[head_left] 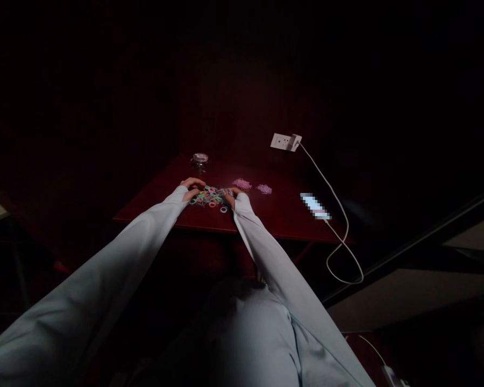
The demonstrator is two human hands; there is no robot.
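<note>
A heap of small coloured rubber bands (pixel 208 197) lies on a dark red table (pixel 274 217). My left hand (pixel 191 188) rests at the heap's left side with its fingers curled over the bands. At the right side, my right hand (pixel 233 196) is in among the bands, fingers bent; what they pinch is too small to make out. One loose blue band (pixel 223 209) lies just in front of the heap. Both arms wear pale long sleeves.
Two small pink piles (pixel 242 184) (pixel 264 189) lie right of the heap. A small glass jar (pixel 200 159) stands behind it. A phone (pixel 315 206) lies at the right, its white cable (pixel 339 215) running to a wall socket (pixel 286 142). The room is dark.
</note>
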